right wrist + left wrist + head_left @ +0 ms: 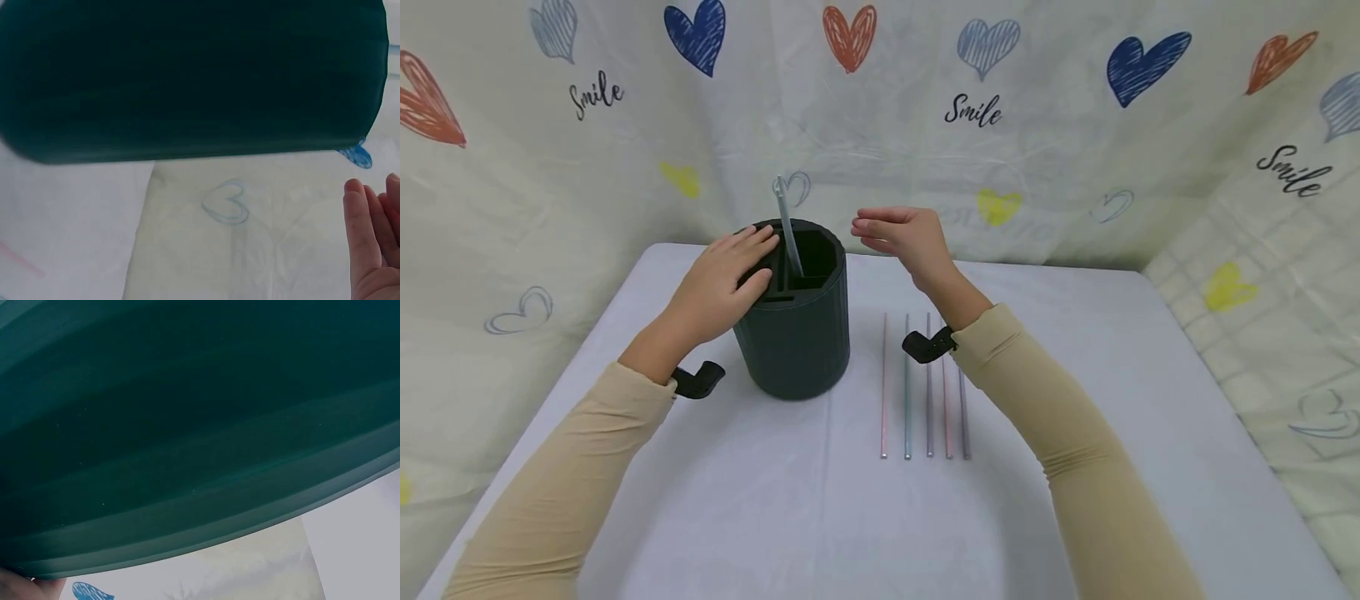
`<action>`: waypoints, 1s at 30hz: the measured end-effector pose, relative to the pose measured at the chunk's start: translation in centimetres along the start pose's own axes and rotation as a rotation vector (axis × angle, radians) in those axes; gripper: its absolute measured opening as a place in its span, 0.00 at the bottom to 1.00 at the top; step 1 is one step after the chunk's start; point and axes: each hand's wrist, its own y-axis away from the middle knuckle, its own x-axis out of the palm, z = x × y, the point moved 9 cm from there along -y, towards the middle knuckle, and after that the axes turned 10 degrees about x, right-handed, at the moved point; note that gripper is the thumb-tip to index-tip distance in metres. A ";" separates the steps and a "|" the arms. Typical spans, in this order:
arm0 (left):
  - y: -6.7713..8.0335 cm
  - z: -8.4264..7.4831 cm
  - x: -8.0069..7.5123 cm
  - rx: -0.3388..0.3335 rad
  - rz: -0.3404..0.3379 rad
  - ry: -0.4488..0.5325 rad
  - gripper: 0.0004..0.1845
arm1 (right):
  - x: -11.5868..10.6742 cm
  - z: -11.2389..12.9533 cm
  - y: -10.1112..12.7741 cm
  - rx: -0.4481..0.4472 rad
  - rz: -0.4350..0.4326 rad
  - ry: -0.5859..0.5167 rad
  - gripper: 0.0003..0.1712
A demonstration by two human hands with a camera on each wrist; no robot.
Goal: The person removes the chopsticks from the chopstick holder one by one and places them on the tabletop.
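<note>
A dark green ridged pen holder [793, 350] with a divided top stands at the table's back left; its wall fills much of both wrist views. My left hand [722, 279] rests on its top left edge, fingers and thumb spread over the rim. One pale blue slim stick [787, 229], its upper end hook-like, leans upright in the large rear compartment. To the right of the holder my right hand [902, 237] hovers, fingers extended and holding nothing. In the right wrist view its fingers [362, 231] are apart from the green wall.
Several slim metallic sticks, including a pink stick [883, 392] and a blue-green stick [907, 400], lie side by side right of the holder, partly under my right forearm. A white cloth covers the table [737, 517]. Behind it hangs a heart-printed curtain [895, 142].
</note>
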 end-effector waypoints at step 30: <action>-0.1 0.4 0.2 0.012 -0.017 0.017 0.29 | 8.6 2.3 -0.7 -0.092 0.239 0.332 0.20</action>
